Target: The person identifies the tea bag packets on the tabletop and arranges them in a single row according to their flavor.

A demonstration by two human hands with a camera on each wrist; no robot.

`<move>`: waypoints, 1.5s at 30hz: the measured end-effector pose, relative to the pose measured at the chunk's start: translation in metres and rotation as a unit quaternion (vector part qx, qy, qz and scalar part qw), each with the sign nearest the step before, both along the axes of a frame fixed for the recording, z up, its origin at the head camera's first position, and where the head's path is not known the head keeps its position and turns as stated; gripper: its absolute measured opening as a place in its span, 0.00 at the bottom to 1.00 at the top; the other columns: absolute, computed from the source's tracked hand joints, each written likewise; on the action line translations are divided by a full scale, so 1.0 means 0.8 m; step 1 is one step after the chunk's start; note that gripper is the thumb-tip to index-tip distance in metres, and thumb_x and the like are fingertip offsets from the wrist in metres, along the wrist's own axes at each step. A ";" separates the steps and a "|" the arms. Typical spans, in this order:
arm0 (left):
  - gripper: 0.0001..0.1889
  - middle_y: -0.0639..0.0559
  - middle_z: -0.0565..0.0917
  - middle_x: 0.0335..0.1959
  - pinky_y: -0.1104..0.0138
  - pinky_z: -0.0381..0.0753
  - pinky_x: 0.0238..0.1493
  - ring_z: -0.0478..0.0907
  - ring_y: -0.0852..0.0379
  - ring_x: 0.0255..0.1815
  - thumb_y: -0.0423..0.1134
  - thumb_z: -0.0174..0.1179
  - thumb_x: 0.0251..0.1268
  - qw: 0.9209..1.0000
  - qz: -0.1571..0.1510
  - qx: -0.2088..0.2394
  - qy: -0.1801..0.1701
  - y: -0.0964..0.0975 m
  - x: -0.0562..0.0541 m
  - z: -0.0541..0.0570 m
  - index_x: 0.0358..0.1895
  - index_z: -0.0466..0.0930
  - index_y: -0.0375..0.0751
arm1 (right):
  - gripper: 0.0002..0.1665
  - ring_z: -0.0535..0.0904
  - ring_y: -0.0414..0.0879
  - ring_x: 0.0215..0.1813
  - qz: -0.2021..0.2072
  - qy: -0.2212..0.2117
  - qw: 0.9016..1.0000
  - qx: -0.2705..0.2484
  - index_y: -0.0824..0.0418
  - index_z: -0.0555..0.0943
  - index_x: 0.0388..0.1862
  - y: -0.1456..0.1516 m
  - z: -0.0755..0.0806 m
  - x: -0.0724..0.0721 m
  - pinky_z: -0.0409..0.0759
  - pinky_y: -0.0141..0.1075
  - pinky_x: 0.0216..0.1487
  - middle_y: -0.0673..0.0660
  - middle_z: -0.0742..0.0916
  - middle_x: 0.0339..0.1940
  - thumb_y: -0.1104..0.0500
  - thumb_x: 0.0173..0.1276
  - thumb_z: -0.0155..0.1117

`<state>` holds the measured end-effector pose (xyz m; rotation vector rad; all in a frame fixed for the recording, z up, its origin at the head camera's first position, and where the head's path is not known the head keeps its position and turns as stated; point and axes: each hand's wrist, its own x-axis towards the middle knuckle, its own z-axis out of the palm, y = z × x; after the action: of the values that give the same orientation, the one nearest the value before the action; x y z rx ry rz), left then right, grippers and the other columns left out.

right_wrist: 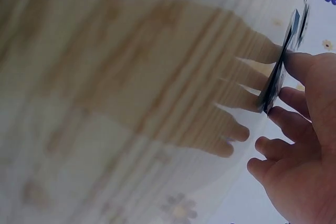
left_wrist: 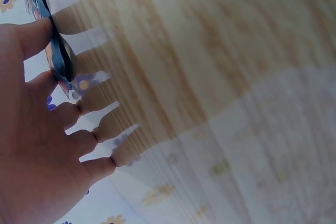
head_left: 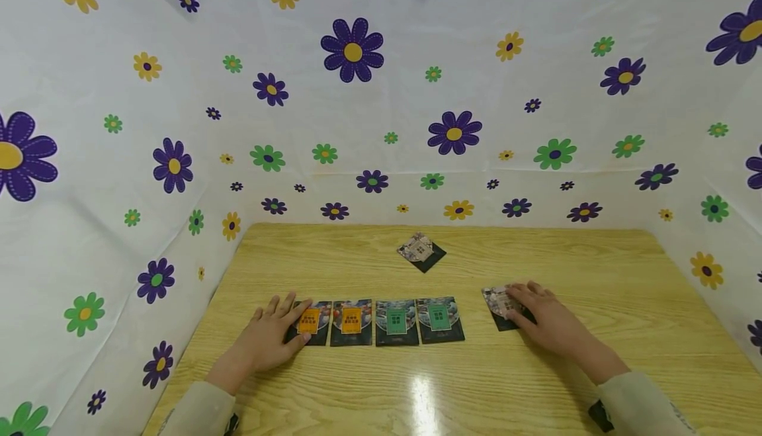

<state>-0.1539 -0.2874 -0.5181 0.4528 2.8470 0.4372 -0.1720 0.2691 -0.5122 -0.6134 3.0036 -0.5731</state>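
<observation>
Four flat square sachets stand in a row. My left hand point(head_left: 270, 333) lies over the left part of the first orange-labelled sachet point(head_left: 318, 322), fingers spread, with thumb and index finger touching it. Beside it are a second orange-labelled sachet point(head_left: 351, 322) and two green-labelled ones, the nearer green-labelled sachet point(head_left: 397, 323) and the green-labelled sachet at the right end point(head_left: 440, 320). Farther right, my right hand point(head_left: 548, 317) rests fingertips on a pale-labelled sachet point(head_left: 495, 300), covering its right half. In the right wrist view, this sachet point(right_wrist: 275, 80) shows edge-on at the thumb and fingers.
Another pale-patterned sachet point(head_left: 417, 249) with a dark corner lies turned at an angle near the back. A dark object point(head_left: 600, 416) shows partly beside the right sleeve, another dark object point(head_left: 232, 423) beside the left. Flower-printed white cloth point(head_left: 381, 105) surrounds the wooden table point(head_left: 333, 390).
</observation>
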 end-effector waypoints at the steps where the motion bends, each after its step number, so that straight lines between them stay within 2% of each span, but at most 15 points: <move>1: 0.38 0.32 0.54 0.86 0.23 0.51 0.75 0.48 0.21 0.84 0.64 0.51 0.81 1.000 0.000 0.000 0.000 0.000 0.000 0.000 0.85 0.59 0.51 | 0.32 0.65 0.78 0.77 0.001 0.001 1.000 0.001 0.67 0.74 0.76 -0.001 0.000 0.000 0.63 0.74 0.74 0.70 0.78 0.74 0.52 0.81 0.63; 32: 0.38 0.32 0.54 0.86 0.23 0.49 0.76 0.47 0.21 0.84 0.62 0.51 0.81 1.000 0.000 0.001 -0.008 0.002 0.001 0.005 0.85 0.58 0.50 | 0.31 0.67 0.77 0.78 0.029 0.008 0.999 0.010 0.66 0.76 0.74 -0.033 0.004 0.014 0.64 0.71 0.76 0.69 0.80 0.73 0.51 0.80 0.64; 45: 0.37 0.31 0.54 0.85 0.23 0.51 0.75 0.48 0.20 0.83 0.62 0.52 0.81 1.000 -0.004 0.002 -0.002 0.002 0.001 0.004 0.85 0.59 0.50 | 0.32 0.68 0.76 0.77 0.022 0.019 0.999 0.015 0.68 0.76 0.74 -0.044 0.001 0.017 0.65 0.71 0.75 0.71 0.80 0.73 0.50 0.80 0.64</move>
<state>-0.1529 -0.2861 -0.5146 0.4631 2.8402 0.4408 -0.1585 0.2335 -0.5115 -0.6937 3.0204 -0.5182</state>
